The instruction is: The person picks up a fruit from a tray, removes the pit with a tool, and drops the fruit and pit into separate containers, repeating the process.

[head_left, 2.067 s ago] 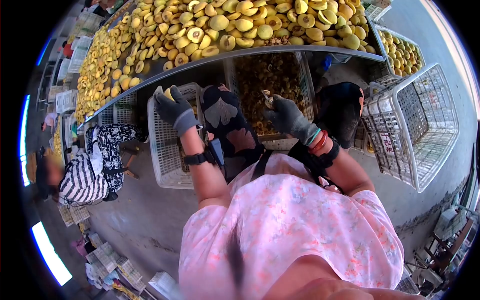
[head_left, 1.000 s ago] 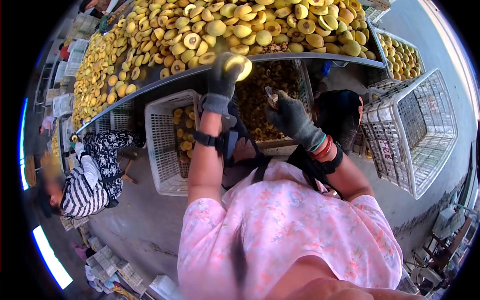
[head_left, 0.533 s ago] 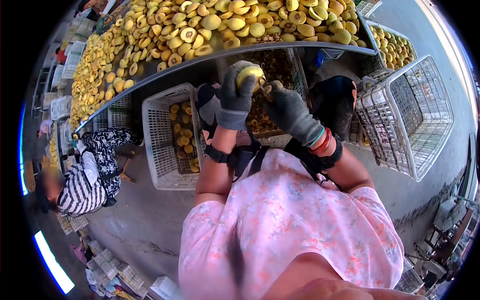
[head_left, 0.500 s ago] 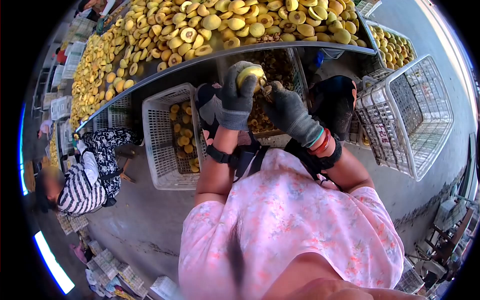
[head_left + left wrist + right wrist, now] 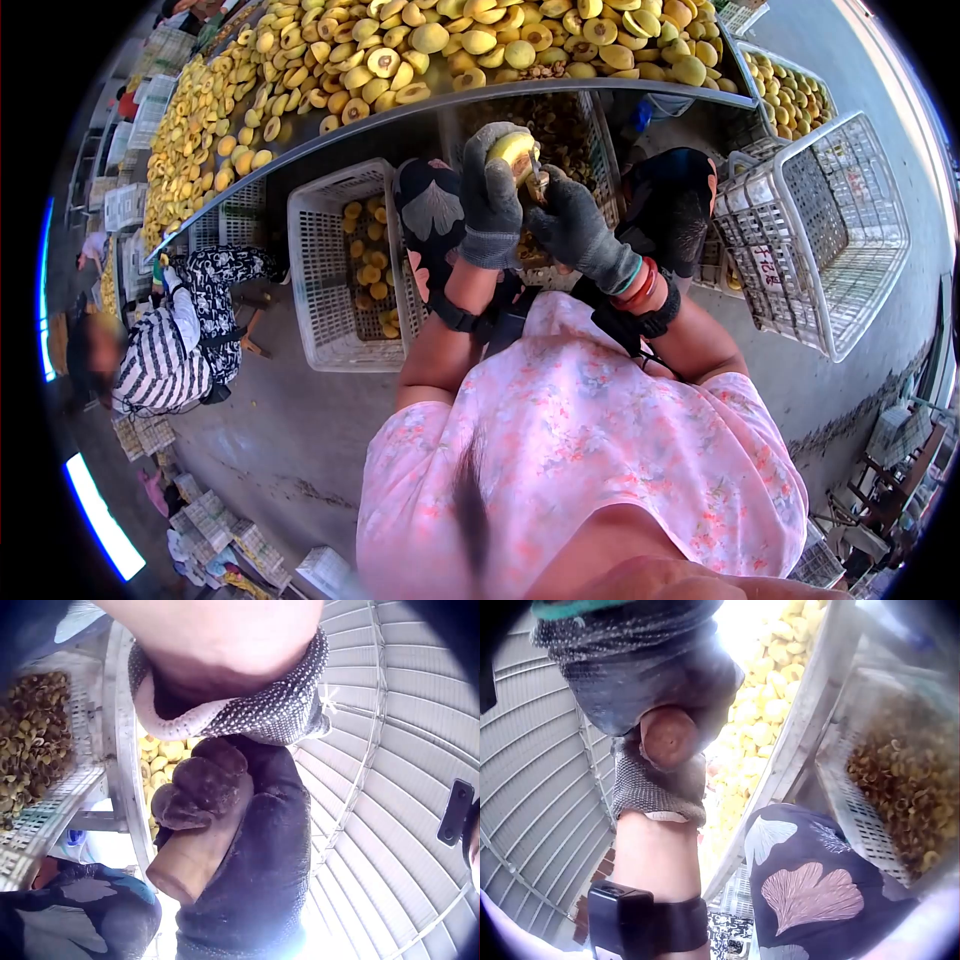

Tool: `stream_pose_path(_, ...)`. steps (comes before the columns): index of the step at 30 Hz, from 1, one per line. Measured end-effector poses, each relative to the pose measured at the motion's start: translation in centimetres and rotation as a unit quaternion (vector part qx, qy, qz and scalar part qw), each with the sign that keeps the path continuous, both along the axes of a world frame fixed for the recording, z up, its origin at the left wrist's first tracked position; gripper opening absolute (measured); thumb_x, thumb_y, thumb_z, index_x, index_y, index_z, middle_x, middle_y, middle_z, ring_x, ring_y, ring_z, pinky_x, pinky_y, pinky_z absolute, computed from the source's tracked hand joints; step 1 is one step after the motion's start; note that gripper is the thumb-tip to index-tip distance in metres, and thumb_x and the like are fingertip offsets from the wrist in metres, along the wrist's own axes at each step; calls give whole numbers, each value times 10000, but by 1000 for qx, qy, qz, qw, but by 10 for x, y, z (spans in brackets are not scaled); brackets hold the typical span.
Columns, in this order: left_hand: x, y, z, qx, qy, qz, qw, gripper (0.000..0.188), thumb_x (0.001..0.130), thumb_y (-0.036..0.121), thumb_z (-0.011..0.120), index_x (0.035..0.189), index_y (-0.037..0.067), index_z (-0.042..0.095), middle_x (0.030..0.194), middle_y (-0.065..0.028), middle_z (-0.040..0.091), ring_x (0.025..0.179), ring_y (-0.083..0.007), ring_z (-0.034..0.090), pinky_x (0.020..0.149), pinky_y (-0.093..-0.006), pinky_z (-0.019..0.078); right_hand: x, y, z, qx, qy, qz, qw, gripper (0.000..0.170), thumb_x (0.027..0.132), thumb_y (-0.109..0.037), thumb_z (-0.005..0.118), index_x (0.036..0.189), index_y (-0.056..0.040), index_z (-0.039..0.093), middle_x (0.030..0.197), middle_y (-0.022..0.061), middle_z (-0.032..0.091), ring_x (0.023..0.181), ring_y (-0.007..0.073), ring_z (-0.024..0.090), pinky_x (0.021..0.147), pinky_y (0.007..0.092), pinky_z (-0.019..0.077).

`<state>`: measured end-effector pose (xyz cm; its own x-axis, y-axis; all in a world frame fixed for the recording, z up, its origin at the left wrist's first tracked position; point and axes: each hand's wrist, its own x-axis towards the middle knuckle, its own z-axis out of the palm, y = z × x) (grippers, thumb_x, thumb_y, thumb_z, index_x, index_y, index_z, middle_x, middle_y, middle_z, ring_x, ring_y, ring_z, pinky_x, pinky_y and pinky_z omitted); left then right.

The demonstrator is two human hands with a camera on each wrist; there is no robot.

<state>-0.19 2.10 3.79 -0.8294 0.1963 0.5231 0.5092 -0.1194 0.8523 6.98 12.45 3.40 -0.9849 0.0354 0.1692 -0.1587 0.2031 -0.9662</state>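
Both hands wear dark grey gloves and meet in front of the table edge in the head view. My left hand [image 5: 490, 205] holds a yellow peach half [image 5: 512, 150], its cut side turned toward my right hand [image 5: 578, 225]. That right hand grips a wooden-handled pitting knife [image 5: 199, 859], whose thin metal tip is right at the fruit's cut face. In the left wrist view curled fingers [image 5: 199, 787] wrap the thick handle. The right wrist view shows the handle's round butt end poking out of the glove, while the fruit is hidden there.
A metal-edged table [image 5: 400, 112] heaped with peach halves [image 5: 430, 40] spans the front. Below it stands a crate of brown scraps [image 5: 907, 795]. A white crate [image 5: 310, 270] with peach halves is at left, a tilted crate [image 5: 830, 230] at right. Another person [image 5: 160, 350] sits at far left.
My left hand has gone from above the left crate to the table edge, then back with a peach half to the knife. Since half a second ago both hands have shifted only slightly.
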Motion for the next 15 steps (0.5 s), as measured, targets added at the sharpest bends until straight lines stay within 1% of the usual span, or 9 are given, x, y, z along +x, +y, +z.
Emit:
stream_pose_path(1,0,0,2,-13,10,5,1000,688,910,630,349,1089,-11,525,992,-128,605,862,-223,628,777,-330,510,-1,0,-3,5,14,-5,1000,270,853,-38,554,1119,-5,532,965,53,618,871,101,542,805,279,460)
stream_pose_path(4,2,2,6,-29,31,24,999,676,913,624,349,1073,-6,536,1000,-121,599,871,-213,618,790,-326,498,-1,2,1,-18,-7,7,1000,285,845,-37,572,1125,-5,532,973,56,619,871,106,545,806,281,460)
stream_pose_path(7,1,1,4,-34,36,15,999,666,916,617,351,1079,-2,534,1018,-120,591,891,-209,606,811,-329,489,-1,0,13,-46,17,-27,998,285,731,-99,664,997,-11,607,916,216,621,876,403,603,735,388,487)
stream_pose_path(10,2,3,6,-25,22,9,999,659,918,613,352,1087,3,535,1032,-116,581,902,-207,600,822,-327,482,-5,1,6,94,16,-59,994,251,738,-102,657,967,-9,614,879,208,625,826,398,614,699,398,493)
stream_pose_path(13,-1,1,3,-52,33,10,998,648,924,605,347,1091,6,531,1036,-112,576,913,-207,594,831,-329,476,-10,-1,-4,-6,43,-52,998,243,753,-126,655,959,-7,607,862,217,620,787,404,612,668,418,493)
stream_pose_path(14,-1,1,3,-59,39,13,997,644,926,601,345,1093,7,529,1035,-112,575,913,-207,594,830,-328,476,-7,2,-2,-45,-31,-21,998,279,774,-108,646,1024,-7,572,897,186,627,816,338,615,701,387,487)
stream_pose_path(15,0,1,5,-66,45,16,997,640,929,597,344,1095,7,527,1034,-112,575,914,-208,594,829,-328,475,-3,6,17,-84,-104,10,991,320,795,-89,637,1089,-7,538,931,155,635,846,272,617,734,356,482)
